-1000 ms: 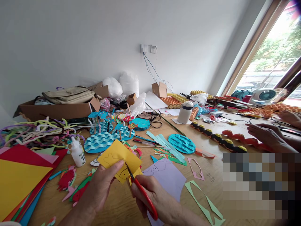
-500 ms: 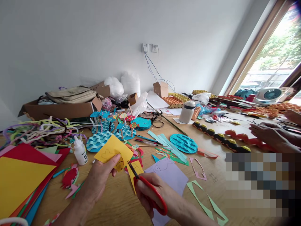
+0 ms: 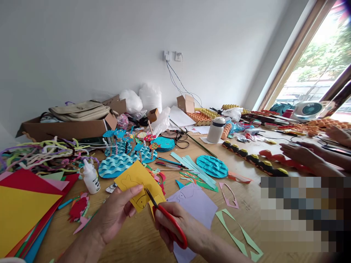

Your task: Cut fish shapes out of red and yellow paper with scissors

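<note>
Between thumb and fingers, my left hand [image 3: 122, 206] pinches a sheet of yellow paper [image 3: 142, 171] with a fish drawn on it in dark line. My right hand [image 3: 175, 219] is wrapped round the red handles of a pair of scissors [image 3: 172, 223]. The dark blades lie against the yellow paper near the fish outline, just right of my left thumb. Below and right of the blades, a purple sheet [image 3: 199, 208] with another drawn fish lies on the table, partly under my right hand. A yellow offcut shows partly behind the scissors.
A white glue bottle [image 3: 91, 178] stands left of my hands, near stacked coloured paper [image 3: 24, 212]. Wavy blue discs [image 3: 115, 165] carry paper fish. Paper scraps, pens and a white bottle [image 3: 216, 130] lie or stand beyond. Another person's hands [image 3: 301, 155] are at the right.
The yellow paper has turned and tilted in my left hand, showing more of the fish. The scissor blades have moved left, onto the paper beside my thumb. The view has shifted slightly.
</note>
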Demonstrator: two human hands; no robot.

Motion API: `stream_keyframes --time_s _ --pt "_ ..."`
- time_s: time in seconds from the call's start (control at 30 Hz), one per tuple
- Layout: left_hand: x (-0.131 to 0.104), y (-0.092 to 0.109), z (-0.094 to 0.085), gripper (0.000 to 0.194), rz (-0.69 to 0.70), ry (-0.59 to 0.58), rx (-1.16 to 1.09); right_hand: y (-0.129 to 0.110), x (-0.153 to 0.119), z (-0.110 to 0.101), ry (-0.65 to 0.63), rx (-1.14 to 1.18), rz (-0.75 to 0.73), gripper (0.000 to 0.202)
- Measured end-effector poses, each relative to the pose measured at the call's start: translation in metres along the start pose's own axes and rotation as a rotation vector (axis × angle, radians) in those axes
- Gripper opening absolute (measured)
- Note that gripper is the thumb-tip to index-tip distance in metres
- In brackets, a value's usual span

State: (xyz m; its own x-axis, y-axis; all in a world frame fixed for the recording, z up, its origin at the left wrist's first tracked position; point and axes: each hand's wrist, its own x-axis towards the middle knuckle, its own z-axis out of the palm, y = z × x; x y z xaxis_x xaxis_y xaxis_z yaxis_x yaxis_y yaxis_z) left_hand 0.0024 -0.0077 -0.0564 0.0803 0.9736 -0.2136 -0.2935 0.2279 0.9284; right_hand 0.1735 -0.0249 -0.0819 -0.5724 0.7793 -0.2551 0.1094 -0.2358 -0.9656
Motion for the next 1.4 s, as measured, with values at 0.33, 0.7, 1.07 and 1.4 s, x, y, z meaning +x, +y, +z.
stream_keyframes --time_s 0.33,0.7,1.07,1.4 --pt "-0.003 -0.01 0.003 0.017 0.022 -0.111 0.018 0.0 0.0 0.002 0.008 -0.003 -0.043 0.051" --pt "-0.005 -0.013 0.009 0.022 -0.006 -0.134 -0.052 -0.004 -0.002 0.006 0.078 -0.055 -0.06 0.05" --pt "-0.006 -0.011 0.012 0.029 -0.015 -0.142 -0.067 -0.001 -0.001 0.006 0.099 -0.043 -0.043 0.039" --pt "-0.005 -0.011 0.01 0.03 -0.032 -0.169 -0.098 0.0 -0.002 0.006 0.128 -0.051 -0.044 0.029"
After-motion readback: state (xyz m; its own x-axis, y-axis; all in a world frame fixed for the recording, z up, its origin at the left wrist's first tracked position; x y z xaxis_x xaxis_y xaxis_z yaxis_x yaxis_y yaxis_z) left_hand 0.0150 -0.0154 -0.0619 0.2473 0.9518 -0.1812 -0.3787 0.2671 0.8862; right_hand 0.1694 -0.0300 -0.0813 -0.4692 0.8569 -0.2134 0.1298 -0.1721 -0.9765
